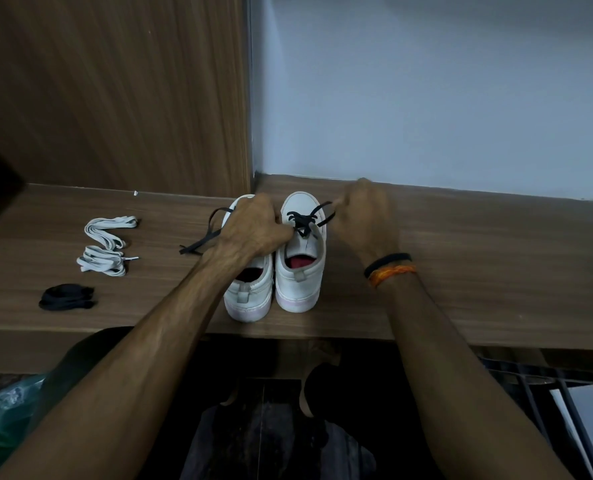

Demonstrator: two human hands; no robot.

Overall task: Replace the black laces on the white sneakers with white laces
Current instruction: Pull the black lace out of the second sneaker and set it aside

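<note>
Hands [253, 226] [364, 209] tug flat black lace [303, 221] from smooth white sneaker [300, 271].

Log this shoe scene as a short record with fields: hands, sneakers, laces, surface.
left hand: grips the right sneaker at its lacing
right hand: pinches the black lace, partly threaded in that sneaker
left sneaker: beside it, mostly hidden
white laces: two bundles, far left
black lace bundle: nearer than the white
surface: wooden shelf
</note>
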